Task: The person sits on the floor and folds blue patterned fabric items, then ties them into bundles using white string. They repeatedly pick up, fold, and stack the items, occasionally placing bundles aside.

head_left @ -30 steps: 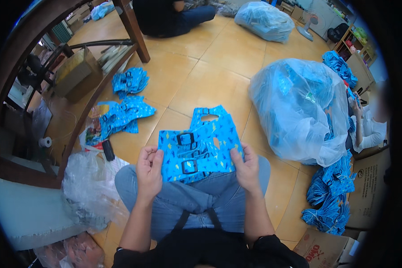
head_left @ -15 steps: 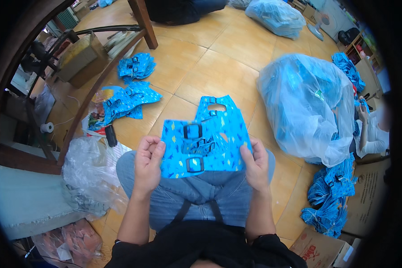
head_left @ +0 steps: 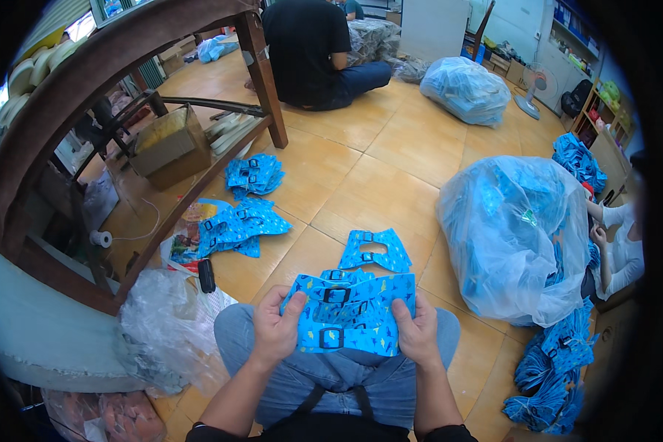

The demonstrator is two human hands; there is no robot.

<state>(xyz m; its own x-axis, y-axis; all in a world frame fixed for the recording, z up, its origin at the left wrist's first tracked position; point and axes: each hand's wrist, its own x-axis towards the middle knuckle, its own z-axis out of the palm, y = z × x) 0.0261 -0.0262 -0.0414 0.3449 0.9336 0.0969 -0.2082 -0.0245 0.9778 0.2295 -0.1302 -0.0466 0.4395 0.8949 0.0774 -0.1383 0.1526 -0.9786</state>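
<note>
Now the left hand (head_left: 275, 324) and right hand (head_left: 418, 328) both grip the blue printed cloth (head_left: 372, 337) by its sides, above the lap (head_left: 337, 387); its far edge has dipped, baring more of the matching piece (head_left: 399, 252) on the floor (head_left: 339, 180), so handling seems unfinished.

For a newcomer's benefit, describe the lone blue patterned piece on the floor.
Find the big translucent plastic bag on the tan tiled floor. To its left, just beyond blue patterned pieces held by the left hand and right hand, lies the flat blue cloth-like piece with black buckles. Unlike heaped blue pieces farther left, it lies alone, floor showing through its opening.
</note>
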